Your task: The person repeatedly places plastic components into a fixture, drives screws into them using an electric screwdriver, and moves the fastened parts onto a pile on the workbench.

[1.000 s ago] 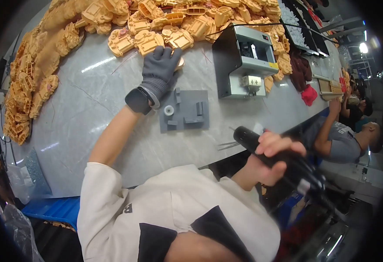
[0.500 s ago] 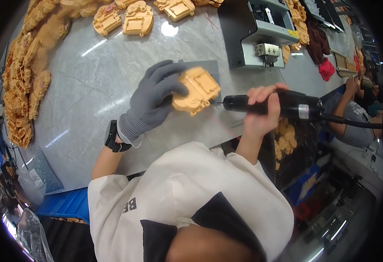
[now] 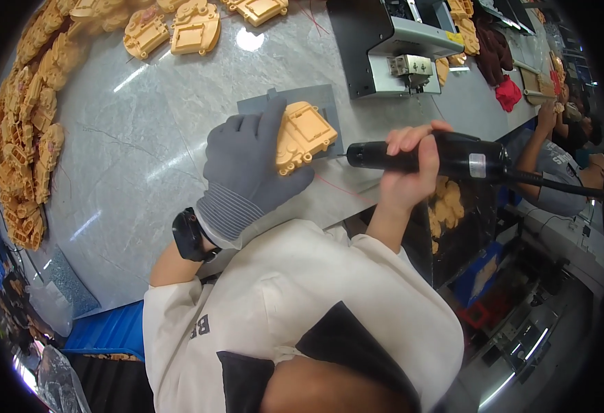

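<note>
My left hand (image 3: pixel 247 162), in a grey knit glove, grips a yellow-orange plastic housing (image 3: pixel 307 131) by its left side, thumb below and fingers above. The housing's face with a rectangular recess shows upward. It is over a dark grey mat (image 3: pixel 326 103) on the table. My bare right hand (image 3: pixel 412 165) is wrapped round a black corded electric screwdriver (image 3: pixel 453 160), held level. Its thin bit points left toward the housing, with a small gap between them.
More yellow housings (image 3: pixel 196 27) lie at the table's far edge, and a long heap of them (image 3: pixel 23 151) lines the left side. A grey-and-black machine (image 3: pixel 402 62) stands at the far right. Below the right arm, a dark bin (image 3: pixel 453 255) holds yellow parts. Another person (image 3: pixel 557 172) sits at right.
My left hand has shifted its hold on the housing, turning it and drawing it slightly left, with the thumb now below it. The screwdriver has moved slightly left and up.
</note>
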A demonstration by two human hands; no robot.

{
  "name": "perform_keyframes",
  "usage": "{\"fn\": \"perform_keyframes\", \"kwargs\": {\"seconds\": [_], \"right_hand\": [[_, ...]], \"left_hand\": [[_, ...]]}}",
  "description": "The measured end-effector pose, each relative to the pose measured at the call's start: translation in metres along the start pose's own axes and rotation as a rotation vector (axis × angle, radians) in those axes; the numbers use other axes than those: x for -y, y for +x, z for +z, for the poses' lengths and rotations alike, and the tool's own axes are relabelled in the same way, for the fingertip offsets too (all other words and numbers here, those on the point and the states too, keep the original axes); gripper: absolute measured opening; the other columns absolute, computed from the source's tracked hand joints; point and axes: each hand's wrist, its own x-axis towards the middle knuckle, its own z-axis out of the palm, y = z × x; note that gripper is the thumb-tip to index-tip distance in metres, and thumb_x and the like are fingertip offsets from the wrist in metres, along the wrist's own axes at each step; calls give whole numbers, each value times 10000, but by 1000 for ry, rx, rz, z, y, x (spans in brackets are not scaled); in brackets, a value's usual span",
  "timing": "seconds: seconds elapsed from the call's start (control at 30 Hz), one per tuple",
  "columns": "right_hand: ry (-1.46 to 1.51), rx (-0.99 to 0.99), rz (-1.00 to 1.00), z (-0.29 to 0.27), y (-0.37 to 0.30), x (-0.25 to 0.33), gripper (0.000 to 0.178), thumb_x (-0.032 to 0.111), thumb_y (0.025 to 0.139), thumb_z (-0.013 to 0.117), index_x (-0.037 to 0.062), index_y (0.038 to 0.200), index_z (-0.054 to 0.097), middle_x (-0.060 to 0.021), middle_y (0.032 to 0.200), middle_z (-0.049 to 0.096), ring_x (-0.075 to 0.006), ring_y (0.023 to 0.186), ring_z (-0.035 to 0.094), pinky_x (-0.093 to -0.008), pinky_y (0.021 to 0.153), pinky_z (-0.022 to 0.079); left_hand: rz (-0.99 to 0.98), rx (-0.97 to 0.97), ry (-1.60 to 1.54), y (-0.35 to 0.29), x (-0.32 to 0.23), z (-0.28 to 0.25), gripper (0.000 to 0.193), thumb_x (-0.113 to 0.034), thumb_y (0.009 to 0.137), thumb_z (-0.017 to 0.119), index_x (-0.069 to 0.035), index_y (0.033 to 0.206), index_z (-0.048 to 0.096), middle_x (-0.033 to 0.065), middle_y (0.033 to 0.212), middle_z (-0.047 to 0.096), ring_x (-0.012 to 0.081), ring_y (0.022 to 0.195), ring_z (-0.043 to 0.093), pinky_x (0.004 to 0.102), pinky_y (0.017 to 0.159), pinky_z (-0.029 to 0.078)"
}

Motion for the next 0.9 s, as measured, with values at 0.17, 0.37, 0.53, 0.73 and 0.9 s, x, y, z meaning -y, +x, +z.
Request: {"fn": "perform_keyframes", "kwargs": {"seconds": [0.17, 0.37, 0.53, 0.73, 0.9], "right_hand": [[-19, -65, 26, 3, 6, -2, 263, 151, 836, 503, 66, 1073, 430, -48, 657, 466, -170, 556, 445, -326, 612, 375], [57, -141, 36, 4, 8, -6, 325, 61, 763, 555, 3, 1054, 423, -64, 642, 474, -165, 518, 463, -304, 519, 416], [17, -130, 30, 2, 7, -6, 341, 73, 753, 552, 9, 1063, 424, -59, 636, 464, -162, 519, 461, -300, 521, 414], [-59, 0, -167, -10, 25, 32, 314, 160, 790, 499, 55, 1081, 444, -48, 630, 456, -173, 514, 434, -358, 604, 380], [-151, -83, -388, -24, 73, 59, 301, 54, 745, 502, 2, 1037, 453, -65, 602, 457, -181, 487, 460, -352, 550, 412]], "left_hand": [[68, -129, -89, 1, 3, -4, 751, -274, 615, 710, -97, 1275, 398, 146, 1108, 486, 311, 973, 517, 415, 819, 424], [223, -97, 158, 14, 20, 7, 799, -366, 597, 761, -197, 1293, 408, 126, 1201, 440, 315, 1084, 454, 440, 934, 381], [243, -67, 36, 15, 22, 9, 826, -397, 613, 743, -180, 1321, 378, 168, 1320, 366, 349, 1197, 383, 479, 1008, 305], [224, -62, 24, 5, 20, 15, 867, -413, 618, 724, -126, 1344, 347, 199, 1371, 317, 351, 1261, 331, 517, 1041, 241], [232, -98, -12, 14, 26, 25, 849, -399, 623, 724, -114, 1336, 360, 206, 1364, 329, 366, 1259, 330, 520, 1041, 235]]}}
